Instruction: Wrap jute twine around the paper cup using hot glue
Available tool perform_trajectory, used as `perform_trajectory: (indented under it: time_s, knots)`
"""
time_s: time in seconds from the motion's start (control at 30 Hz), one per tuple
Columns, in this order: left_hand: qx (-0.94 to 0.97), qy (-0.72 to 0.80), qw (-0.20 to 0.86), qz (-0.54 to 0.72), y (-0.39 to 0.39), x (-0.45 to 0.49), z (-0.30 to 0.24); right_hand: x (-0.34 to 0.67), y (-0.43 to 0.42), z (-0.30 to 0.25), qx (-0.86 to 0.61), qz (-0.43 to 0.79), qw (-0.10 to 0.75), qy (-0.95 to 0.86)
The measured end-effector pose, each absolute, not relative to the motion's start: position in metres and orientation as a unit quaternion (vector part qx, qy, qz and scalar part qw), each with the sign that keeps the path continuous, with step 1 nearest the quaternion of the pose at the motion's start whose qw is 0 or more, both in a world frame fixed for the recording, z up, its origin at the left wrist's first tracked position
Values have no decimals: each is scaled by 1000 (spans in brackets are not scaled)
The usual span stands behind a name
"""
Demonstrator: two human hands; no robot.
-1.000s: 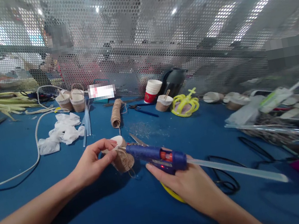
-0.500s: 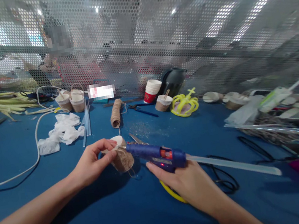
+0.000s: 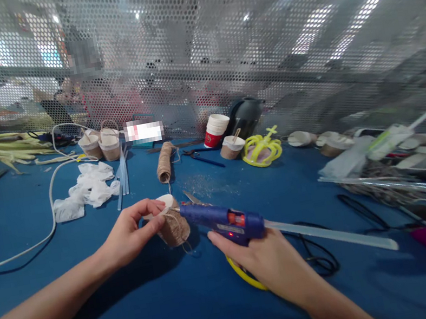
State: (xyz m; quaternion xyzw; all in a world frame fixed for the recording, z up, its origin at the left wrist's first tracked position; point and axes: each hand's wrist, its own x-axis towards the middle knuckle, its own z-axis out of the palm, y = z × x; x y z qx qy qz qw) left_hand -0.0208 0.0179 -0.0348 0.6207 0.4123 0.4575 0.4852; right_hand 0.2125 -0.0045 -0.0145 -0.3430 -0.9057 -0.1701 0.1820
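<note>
At the middle of the blue table (image 3: 138, 299): a small brown cup (image 3: 175, 227) with white lining is held by the person; whether its lower edge is supported by the table, it cannot be told.
Left hand (image 3: 137, 230): the cup is pinched near its rim between thumb and fingers.
Right hand (image 3: 274, 261): the handle of a blue glue gun (image 3: 210, 217) is wrapped by the fingers; a red light is shown on its side.
Both hands: they are kept apart, and the front of the gun is placed between them.
Change: compared with one second ago, the tail of the clear glue stick (image 3: 333, 234) is raised a little and brought nearer to the gun, while the cup is hardly moved.
Meaning: by judgement, only the angle of the gun is adjusted, and the same spot at the rim is being worked on.
Glue gun direction: the nozzle is pointed to the left, at the cup's rim; contact cannot be confirmed. Its long axis is continued by the stick, sloped down to the right.
Cup direction: it seems to be tilted, with the mouth turned to the upper left and the base to the lower right.
Close by: scissors (image 3: 247, 279) are partly covered by the right hand, and a twine roll (image 3: 164, 162) is seen behind the cup.
</note>
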Motion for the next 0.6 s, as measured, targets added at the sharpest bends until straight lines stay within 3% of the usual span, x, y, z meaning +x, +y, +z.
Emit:
perform_trajectory:
  time_s: [0.23,0.6]
  knots:
    - [621,417,481,457,18,-21,-34,215,-7,-13,-262,-264,152,-916]
    - [623,407,484,461,18,-22,-35,205,-10,-5,-313,-197,168,-914]
